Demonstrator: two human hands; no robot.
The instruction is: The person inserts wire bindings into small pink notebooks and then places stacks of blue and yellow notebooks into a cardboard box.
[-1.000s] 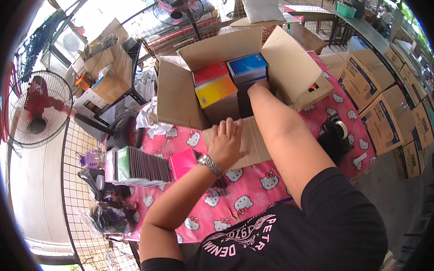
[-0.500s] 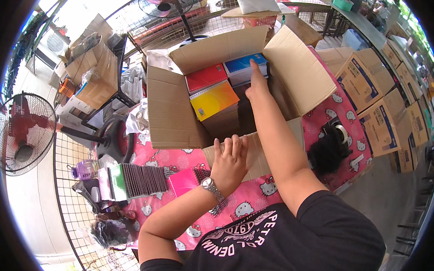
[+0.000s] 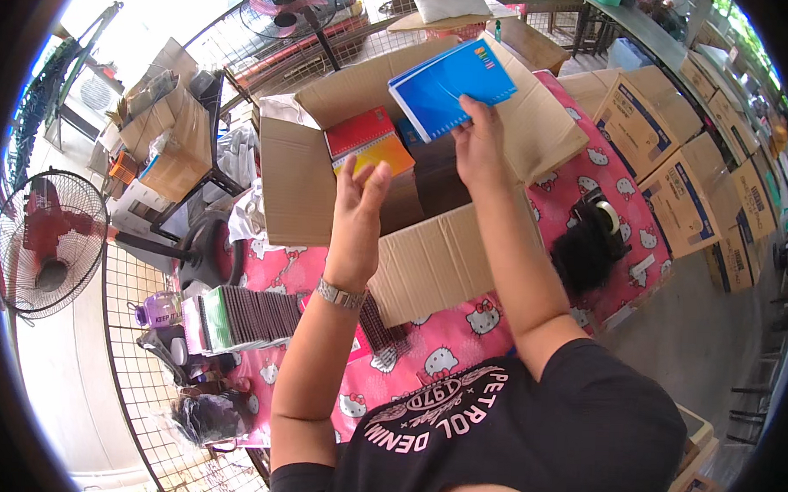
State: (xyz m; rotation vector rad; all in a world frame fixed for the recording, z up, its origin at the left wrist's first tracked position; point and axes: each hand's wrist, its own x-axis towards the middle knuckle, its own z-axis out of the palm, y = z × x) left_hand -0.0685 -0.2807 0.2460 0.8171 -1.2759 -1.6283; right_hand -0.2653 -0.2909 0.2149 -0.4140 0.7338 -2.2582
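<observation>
My right hand (image 3: 480, 145) grips a few blue spiral notebooks (image 3: 456, 85) by their lower edge, tilted above the far right of an open cardboard box (image 3: 294, 186). My left hand (image 3: 357, 223) is raised over the box's near left side, its fingers apart and nothing in it. Inside the box lie a stack topped by a red notebook (image 3: 360, 134) and another with a yellow notebook (image 3: 390, 156) on top, partly hidden by my left fingers. Some blue still shows low in the box beneath the lifted notebooks. The near flap (image 3: 450, 265) hangs outward between my forearms.
Rows of spiral notebooks (image 3: 257, 315) stand on the pink cartoon-print tablecloth (image 3: 442, 360) at the left. A tape dispenser (image 3: 619, 223) and a black fuzzy item (image 3: 582, 257) lie right of the box. Cartons (image 3: 680, 200) stack up farther right; a fan (image 3: 51, 243) stands far left.
My right hand has lifted blue notebooks up out of the box. My left hand has left the near flap and risen leftward, opening. The view has shifted slightly.
</observation>
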